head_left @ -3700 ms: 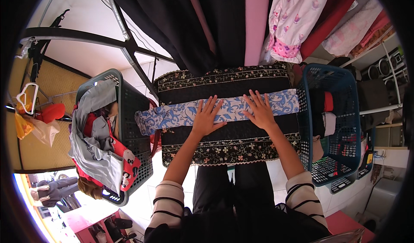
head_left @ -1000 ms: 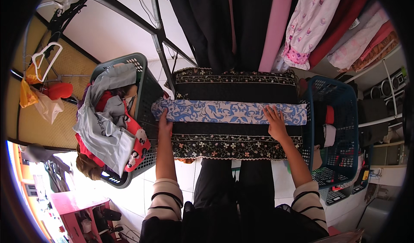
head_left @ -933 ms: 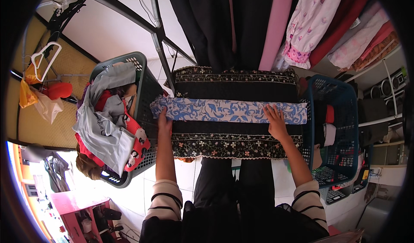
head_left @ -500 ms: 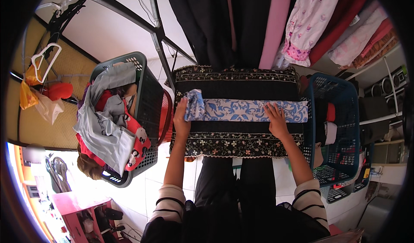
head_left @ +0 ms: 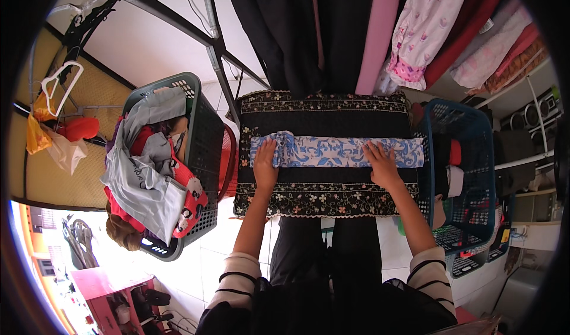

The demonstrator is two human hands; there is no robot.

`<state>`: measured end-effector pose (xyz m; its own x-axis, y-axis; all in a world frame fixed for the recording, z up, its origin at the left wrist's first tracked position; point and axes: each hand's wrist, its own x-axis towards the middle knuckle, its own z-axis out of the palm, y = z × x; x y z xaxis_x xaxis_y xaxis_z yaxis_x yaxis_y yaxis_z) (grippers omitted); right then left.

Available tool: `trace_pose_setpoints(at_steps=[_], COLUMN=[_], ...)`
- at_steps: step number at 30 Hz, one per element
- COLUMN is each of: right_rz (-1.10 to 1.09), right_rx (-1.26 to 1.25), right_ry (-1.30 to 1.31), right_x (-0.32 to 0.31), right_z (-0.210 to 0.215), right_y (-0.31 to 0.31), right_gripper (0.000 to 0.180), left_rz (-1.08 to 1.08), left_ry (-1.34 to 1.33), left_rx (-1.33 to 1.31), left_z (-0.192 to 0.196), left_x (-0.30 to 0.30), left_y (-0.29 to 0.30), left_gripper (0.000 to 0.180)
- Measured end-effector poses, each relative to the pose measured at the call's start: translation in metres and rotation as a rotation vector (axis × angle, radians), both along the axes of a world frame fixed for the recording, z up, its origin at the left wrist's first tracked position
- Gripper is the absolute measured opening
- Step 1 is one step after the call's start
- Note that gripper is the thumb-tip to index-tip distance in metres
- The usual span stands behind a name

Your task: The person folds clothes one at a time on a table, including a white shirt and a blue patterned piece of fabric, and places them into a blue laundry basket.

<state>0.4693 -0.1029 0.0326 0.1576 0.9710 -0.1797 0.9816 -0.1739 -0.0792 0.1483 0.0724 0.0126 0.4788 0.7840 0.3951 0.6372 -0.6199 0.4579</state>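
Observation:
A long folded strip of blue-and-white patterned cloth point(head_left: 332, 152) lies across a black embroidered cover point(head_left: 332, 198) with flowered borders. My left hand point(head_left: 265, 161) rests on the left end of the strip, where the fabric is bunched into a thicker fold. Farther right, my right hand point(head_left: 382, 164) lies on the flat part of the cloth with its fingers spread. Both palms face down, and neither hand grips the fabric.
To the left stands a dark green basket point(head_left: 199, 106) heaped with clothes, including a grey garment point(head_left: 151, 183). A blue basket point(head_left: 475, 174) with a few garments is close on the right. Clothes point(head_left: 427, 32) hang beyond the cover. A white hanger point(head_left: 62, 88) hangs at far left.
My left hand has moved right, from the strip's left edge onto the fabric. The end that stood up there now lies folded over to the right. My right hand has barely moved.

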Motion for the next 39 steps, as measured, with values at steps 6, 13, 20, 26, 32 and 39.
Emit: trace_pose_setpoints(at_steps=[6, 13, 20, 26, 32, 39], right_rz=[0.058, 0.308, 0.297, 0.237, 0.162, -0.292], right_rx=[0.183, 0.339, 0.289, 0.28, 0.384, 0.288], right_ry=[0.146, 0.255, 0.278, 0.481, 0.819, 1.483], right_x=[-0.108, -0.195, -0.199, -0.194, -0.18, -0.152], right_z=[0.054, -0.02, -0.028, -0.021, -0.006, 0.021], right_y=[0.07, 0.122, 0.121, 0.122, 0.12, 0.125], right_gripper=[0.083, 0.059, 0.056, 0.059, 0.05, 0.045], left_rz=[-0.026, 0.095, 0.532, 0.466, 0.198, -0.058], left_ry=[-0.04, 0.241, -0.051, -0.516, -1.029, -0.756], left_rx=[-0.044, -0.127, -0.432, -0.561, -0.558, -0.251], left_z=[0.004, 0.022, -0.009, -0.002, 0.002, 0.02], left_x=[0.0, -0.02, -0.049, -0.02, 0.009, 0.036], left_y=[-0.003, -0.008, -0.011, -0.007, -0.026, -0.045], left_gripper=[0.075, 0.074, 0.062, 0.048, 0.046, 0.049])
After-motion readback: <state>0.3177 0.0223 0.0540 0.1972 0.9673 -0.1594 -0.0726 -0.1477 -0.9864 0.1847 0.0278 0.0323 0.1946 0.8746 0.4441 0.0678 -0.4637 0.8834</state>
